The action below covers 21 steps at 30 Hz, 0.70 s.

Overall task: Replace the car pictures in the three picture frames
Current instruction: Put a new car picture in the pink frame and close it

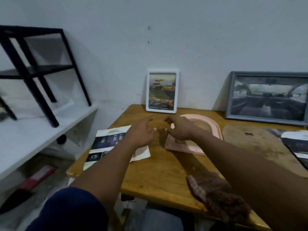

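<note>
The left hand (141,132) and the right hand (180,129) are both above the wooden table (158,172), near to each other, and they hold nothing. The fingers of the left hand are spread and relaxed. The fingers of the right hand are bent a little, loosely, with nothing between them.

The right hand is over the near left part of a pink frame (210,126) and hides that part. This frame lies flat on the table. It has a straight bottom side toward the person and a round arch toward the wall, so its long axis goes away from the person, a little to the right. What is inside it is hard to see.

Under the left wrist there is a small pale card (141,153), half covered. Beside it lies a printed sheet (106,144) with dark pictures, and it goes over the left edge of the table.

At the wall stands a white frame (162,90), upright, long axis vertical, with yellow cars in its picture. To the right a grey frame (266,97) leans on the wall, long axis horizontal, showing the inside of a car. Its right end is cut off.

Right of the pink frame lies a brown board (250,140) with one round end, and then a second printed sheet (296,142), also cut off. A checked cloth (216,194) lies at the near edge under the right forearm.
</note>
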### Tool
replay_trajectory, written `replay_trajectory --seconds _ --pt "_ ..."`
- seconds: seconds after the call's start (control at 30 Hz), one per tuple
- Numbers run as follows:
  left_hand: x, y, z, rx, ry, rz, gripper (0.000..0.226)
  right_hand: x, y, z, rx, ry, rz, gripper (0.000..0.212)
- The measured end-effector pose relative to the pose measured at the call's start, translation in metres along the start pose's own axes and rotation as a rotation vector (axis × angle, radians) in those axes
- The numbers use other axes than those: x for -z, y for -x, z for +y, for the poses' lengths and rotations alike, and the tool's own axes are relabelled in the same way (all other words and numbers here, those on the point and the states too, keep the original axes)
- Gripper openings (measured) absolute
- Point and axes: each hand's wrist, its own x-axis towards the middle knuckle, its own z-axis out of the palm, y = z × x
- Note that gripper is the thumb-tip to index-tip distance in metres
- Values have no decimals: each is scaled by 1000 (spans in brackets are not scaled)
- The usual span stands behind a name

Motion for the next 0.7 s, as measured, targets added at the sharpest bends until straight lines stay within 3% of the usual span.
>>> replay_trajectory --seconds 0.13,0.27,0.43,0.7 --pt "17 17 -59 75 -31 56 54 -50 -21 -40 54 42 -154 54" --pt "14 33 -88 59 -26 73 41 -93 -28 -53 108 126 -198 70" --pt "2 35 -95 -13 -129 115 46 -100 -29 -50 143 226 -196 72" --pt "0 31 -93 15 -126 120 49 -96 -22 -58 105 90 -126 67"
